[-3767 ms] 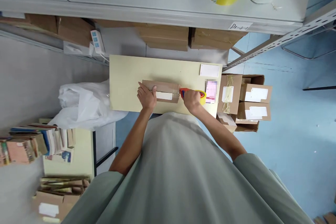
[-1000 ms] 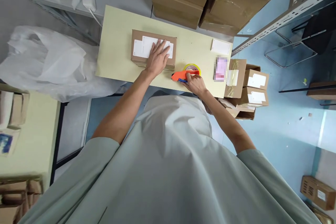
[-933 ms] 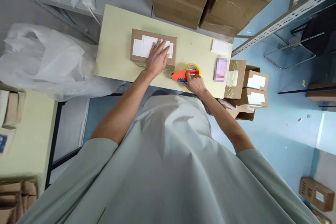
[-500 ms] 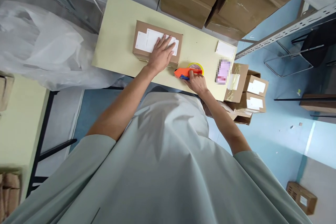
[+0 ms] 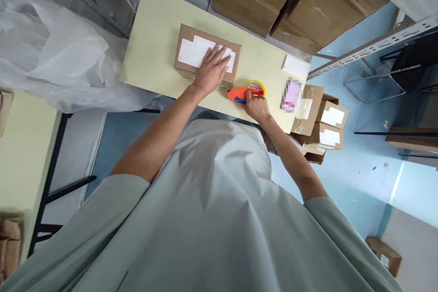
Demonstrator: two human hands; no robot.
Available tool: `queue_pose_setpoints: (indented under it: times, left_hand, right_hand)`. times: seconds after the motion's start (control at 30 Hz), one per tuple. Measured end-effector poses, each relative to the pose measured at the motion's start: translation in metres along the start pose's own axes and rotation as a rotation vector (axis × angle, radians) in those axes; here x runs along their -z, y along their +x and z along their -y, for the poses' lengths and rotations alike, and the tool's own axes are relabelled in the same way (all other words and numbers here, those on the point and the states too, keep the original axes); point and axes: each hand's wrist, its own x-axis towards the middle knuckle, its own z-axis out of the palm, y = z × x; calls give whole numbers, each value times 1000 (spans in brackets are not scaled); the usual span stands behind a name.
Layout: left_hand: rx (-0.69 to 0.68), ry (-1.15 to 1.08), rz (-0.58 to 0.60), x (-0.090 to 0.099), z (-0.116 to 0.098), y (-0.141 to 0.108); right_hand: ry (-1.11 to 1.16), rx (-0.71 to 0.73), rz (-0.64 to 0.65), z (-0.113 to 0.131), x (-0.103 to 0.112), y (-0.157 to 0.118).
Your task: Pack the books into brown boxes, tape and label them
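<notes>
A brown cardboard box point(image 5: 185, 36) lies on the pale yellow table point(image 5: 150, 32), with white labels point(image 5: 200, 50) on its upper face. My left hand point(image 5: 212, 70) rests flat over the labels, fingers spread, holding nothing. Just right of the box, my right hand point(image 5: 256, 106) is closed on an orange tape dispenser point(image 5: 237, 94) with a blue part. A yellow-edged tape roll point(image 5: 255, 84) sits at its far side. The dispenser is on or just above the tabletop; I cannot tell which. My right fingers partly hide it.
Right of the dispenser lie a pinkish, blurred-out item point(image 5: 291, 95) and a white label stack point(image 5: 294, 65). Large cartons point(image 5: 244, 0) stand behind the table. Labelled boxes point(image 5: 310, 109) are piled off its right end. White plastic sheeting point(image 5: 68, 54) bulges at the left, near a metal shelf post point(image 5: 369, 48).
The view has shifted slightly. Both hands keep their places, the left on the box and the right on the tape dispenser.
</notes>
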Motion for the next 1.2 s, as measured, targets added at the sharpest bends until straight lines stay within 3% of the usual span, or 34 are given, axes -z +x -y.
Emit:
queue_pose_setpoints:
  times: [0.4, 0.57, 0.73, 0.87, 1.03, 1.2]
  left_hand:
    - [11, 68, 16, 5, -9, -4]
    - [20, 85, 15, 3, -15, 25]
    - [80, 69, -41, -15, -29, 50]
    - [118, 94, -21, -22, -41, 39]
    - [131, 180, 36, -16, -53, 14]
    - [110, 276, 104, -12, -54, -11]
  right_hand:
    - [25, -51, -35, -2, -6, 8]
    - [56, -57, 0, 4, -3, 3]
    - [97, -38, 29, 6, 6, 2]
    - [132, -10, 80, 10, 10, 1]
    - [179, 94, 167, 27, 8, -5]
    - [181, 218, 156, 49, 10, -5]
